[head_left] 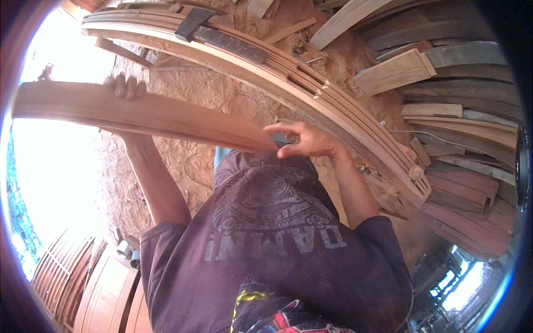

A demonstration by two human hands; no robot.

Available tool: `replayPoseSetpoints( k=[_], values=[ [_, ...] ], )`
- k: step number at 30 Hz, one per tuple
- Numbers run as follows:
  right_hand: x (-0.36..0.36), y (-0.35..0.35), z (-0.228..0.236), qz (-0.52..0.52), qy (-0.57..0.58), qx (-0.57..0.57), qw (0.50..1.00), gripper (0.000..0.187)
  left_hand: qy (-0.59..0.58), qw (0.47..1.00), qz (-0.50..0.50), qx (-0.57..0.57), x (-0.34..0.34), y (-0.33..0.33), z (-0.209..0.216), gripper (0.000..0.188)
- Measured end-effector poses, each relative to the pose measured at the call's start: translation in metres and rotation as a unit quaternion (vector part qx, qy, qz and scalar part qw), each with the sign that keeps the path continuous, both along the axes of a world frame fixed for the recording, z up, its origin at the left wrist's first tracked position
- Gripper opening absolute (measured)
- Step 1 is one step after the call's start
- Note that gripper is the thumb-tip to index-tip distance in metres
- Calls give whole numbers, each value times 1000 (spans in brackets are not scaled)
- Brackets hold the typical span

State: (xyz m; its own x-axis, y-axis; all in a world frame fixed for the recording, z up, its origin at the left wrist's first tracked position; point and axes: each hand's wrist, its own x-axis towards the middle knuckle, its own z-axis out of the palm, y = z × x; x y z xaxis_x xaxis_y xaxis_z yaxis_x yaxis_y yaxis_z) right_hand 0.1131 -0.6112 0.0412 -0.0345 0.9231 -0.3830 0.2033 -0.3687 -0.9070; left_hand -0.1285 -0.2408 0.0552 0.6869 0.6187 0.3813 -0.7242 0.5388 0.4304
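A long wooden board (183, 117) with a grooved lower edge stretches from the far left to just before my waist. My left hand (127, 87) is closed around it from below, the fingertips curling over its upper edge. At the board's right end is my right hand (304, 139), thumb and fingers apart, with nothing between them; whether a fingertip touches the wood I cannot tell. Beyond, a long workpiece of several wooden strips (344, 108) runs across. On it lie a dark hatchet-like blade (193, 23) and a dark, long block (232, 45).
Stacked planks (455, 89) fill the right side, with a short pale board (395, 72) on top. Sawdust covers the ground (189, 97). Wooden panels (105, 291) and a slatted wooden piece (61, 263) stand at the lower left. Bright glare washes out the left side.
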Motion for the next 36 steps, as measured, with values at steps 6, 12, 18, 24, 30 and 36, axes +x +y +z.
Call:
replayPoseSetpoints(
  k=[6, 12, 18, 24, 30, 36],
  values=[
    [14, 46, 51, -115, 29, 203, 972, 75, -20, 954, -186, 236, 147, -54, 141, 43],
    [17, 8, 73, -360, 97, 286, 883, 59, 224, 915, -65, 330, 214, -146, 208, 67],
    [44, 1, 85, -507, -100, 367, 773, 49, 318, 884, 30, 341, 237, -194, 218, 93],
    [49, 12, 64, -468, -90, 349, 807, 50, 294, 879, 76, 367, 251, -213, 202, 83],
    [46, 20, 33, -461, -81, 357, 808, 43, 222, 885, 38, 407, 248, -213, 171, 83],
    [43, 17, 29, -454, -129, 372, 800, 39, 253, 895, 14, 367, 229, -212, 177, 82]
  ],
)
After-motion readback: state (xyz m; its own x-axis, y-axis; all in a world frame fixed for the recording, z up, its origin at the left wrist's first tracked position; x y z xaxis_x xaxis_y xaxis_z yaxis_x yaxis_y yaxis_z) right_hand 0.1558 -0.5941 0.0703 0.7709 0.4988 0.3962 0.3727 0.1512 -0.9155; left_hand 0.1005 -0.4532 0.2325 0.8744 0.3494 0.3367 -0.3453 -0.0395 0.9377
